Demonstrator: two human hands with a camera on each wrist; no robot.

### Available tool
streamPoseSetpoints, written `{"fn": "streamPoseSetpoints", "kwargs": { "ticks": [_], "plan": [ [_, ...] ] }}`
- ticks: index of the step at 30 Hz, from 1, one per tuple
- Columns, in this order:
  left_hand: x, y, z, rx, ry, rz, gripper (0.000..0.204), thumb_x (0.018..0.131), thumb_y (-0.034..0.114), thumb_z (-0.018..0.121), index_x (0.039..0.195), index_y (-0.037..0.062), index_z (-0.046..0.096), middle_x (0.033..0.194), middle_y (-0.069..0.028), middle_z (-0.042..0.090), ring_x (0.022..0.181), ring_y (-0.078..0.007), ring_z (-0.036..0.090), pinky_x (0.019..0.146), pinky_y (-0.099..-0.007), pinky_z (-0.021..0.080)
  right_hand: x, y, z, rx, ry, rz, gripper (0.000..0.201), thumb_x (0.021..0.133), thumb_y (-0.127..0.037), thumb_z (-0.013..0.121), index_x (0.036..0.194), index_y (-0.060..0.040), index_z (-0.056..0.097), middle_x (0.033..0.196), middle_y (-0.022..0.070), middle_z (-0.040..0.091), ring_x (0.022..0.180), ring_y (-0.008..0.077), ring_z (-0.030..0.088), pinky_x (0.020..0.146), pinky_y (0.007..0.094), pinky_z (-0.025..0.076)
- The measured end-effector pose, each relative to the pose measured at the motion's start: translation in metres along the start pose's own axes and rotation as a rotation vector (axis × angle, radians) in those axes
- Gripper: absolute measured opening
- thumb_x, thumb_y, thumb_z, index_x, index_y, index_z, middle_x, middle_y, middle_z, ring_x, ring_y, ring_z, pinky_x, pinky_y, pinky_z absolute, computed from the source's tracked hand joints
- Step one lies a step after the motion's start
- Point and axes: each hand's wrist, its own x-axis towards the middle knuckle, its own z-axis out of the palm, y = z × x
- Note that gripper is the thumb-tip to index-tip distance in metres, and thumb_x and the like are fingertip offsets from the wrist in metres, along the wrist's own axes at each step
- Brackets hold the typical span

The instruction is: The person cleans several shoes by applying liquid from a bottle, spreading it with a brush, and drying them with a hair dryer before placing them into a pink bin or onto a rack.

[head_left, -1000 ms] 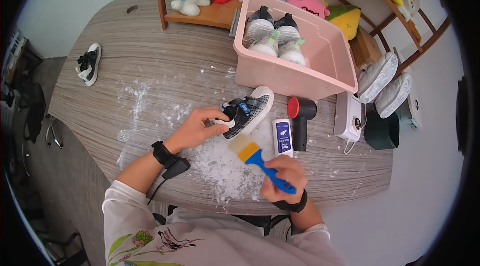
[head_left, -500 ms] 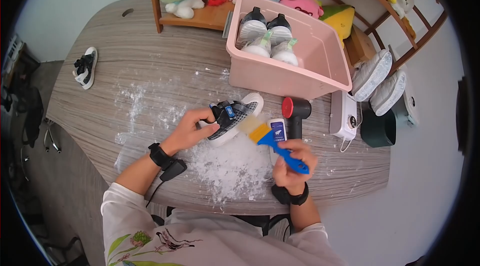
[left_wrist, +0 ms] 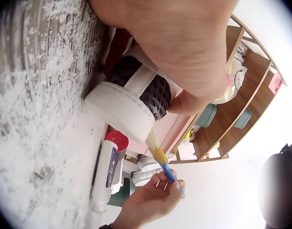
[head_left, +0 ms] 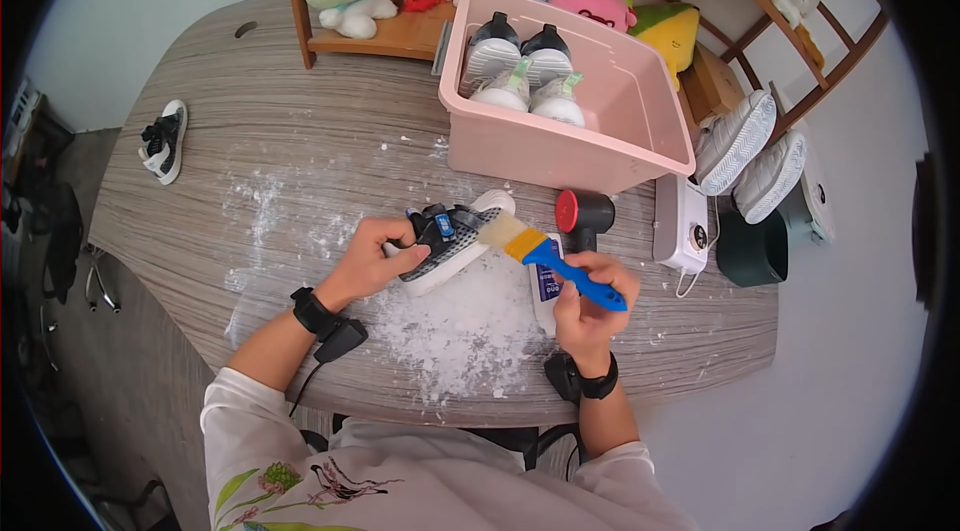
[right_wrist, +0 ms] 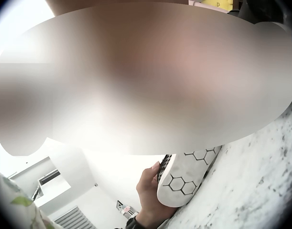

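Note:
My left hand [head_left: 370,261] grips the heel end of a black-and-white shoe [head_left: 430,283], which lies on its side slightly tilted, toe pointing away to the right. In my right hand [head_left: 592,316] is the blue handle of a brush [head_left: 540,253], its pale bristles against the shoe's upper near the toe. The left wrist view shows the heel of the shoe [left_wrist: 122,112] close under my left hand [left_wrist: 179,43], with the brush [left_wrist: 159,155] beyond it. A hexagon-patterned sole [right_wrist: 184,183] appears in the right wrist view, much of which is blurred.
White powder [head_left: 450,341] covers the table around the shoe. A white bottle [head_left: 545,301] and a black-and-red dryer [head_left: 588,215] stand or lie just right. Behind is a pink bin [head_left: 560,151] holding shoes; another small shoe [head_left: 165,143] lies far left.
The brush has moved away from me and rightward, from the table beside the shoe onto its upper. The shoe has turned a little in my left hand. The head view has shifted slightly.

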Motion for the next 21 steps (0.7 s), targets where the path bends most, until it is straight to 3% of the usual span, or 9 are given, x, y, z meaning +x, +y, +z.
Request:
{"fn": "streamPoseSetpoints", "kwargs": {
  "ticks": [2, 5, 12, 13, 21],
  "plan": [
    [0.000, 0.000, 0.000, 0.002, 0.003, -0.003, 0.036, 0.085, 0.016, 0.074, 0.069, 0.0002, 0.047, 0.064, -0.0028, 0.044, 0.063, -0.0105, 0.038, 0.056, -0.0293, 0.031, 0.002, -0.009, -0.001, -0.058, -0.019, -0.070, 0.037, 0.083, -0.001, 0.070, 0.109, -0.0027, 0.043, 0.104, 0.0234, 0.067, 0.086, 0.0250, 0.067, 0.076, 0.0327, 0.055],
    [-0.001, 0.001, -0.001, -0.008, 0.005, -0.013, 0.033, 0.084, 0.017, 0.074, 0.070, 0.0005, 0.049, 0.064, -0.0019, 0.045, 0.063, -0.0101, 0.039, 0.056, -0.0288, 0.031, 0.000, -0.025, 0.008, 0.088, -0.144, -0.091, 0.037, 0.081, -0.001, 0.071, 0.108, -0.0029, 0.045, 0.101, 0.0234, 0.068, 0.084, 0.0256, 0.067, 0.079, 0.0351, 0.055],
    [0.000, 0.000, 0.000, -0.035, 0.001, -0.031, 0.021, 0.085, 0.017, 0.072, 0.081, 0.0016, 0.058, 0.065, 0.0018, 0.046, 0.064, -0.0090, 0.040, 0.059, -0.0269, 0.033, 0.007, 0.006, -0.007, -0.154, 0.075, -0.010, 0.038, 0.083, 0.001, 0.071, 0.109, -0.0028, 0.043, 0.104, 0.0220, 0.067, 0.089, 0.0247, 0.065, 0.081, 0.0345, 0.054],
    [0.000, 0.001, -0.001, -0.024, -0.005, -0.040, 0.019, 0.085, 0.016, 0.072, 0.084, 0.0017, 0.060, 0.065, 0.0019, 0.046, 0.064, -0.0089, 0.040, 0.059, -0.0269, 0.033, 0.004, 0.009, -0.008, -0.080, 0.095, 0.054, 0.037, 0.084, 0.001, 0.070, 0.109, -0.0029, 0.043, 0.106, 0.0221, 0.066, 0.090, 0.0239, 0.065, 0.081, 0.0345, 0.054],
    [-0.001, 0.005, -0.001, -0.026, 0.005, -0.032, 0.019, 0.084, 0.016, 0.072, 0.090, 0.0018, 0.061, 0.068, 0.0020, 0.046, 0.067, -0.0092, 0.041, 0.061, -0.0271, 0.034, 0.000, 0.000, -0.002, 0.074, 0.048, 0.063, 0.035, 0.086, -0.002, 0.068, 0.109, -0.0035, 0.042, 0.104, 0.0216, 0.065, 0.090, 0.0206, 0.063, 0.083, 0.0343, 0.052]
  ]
}}
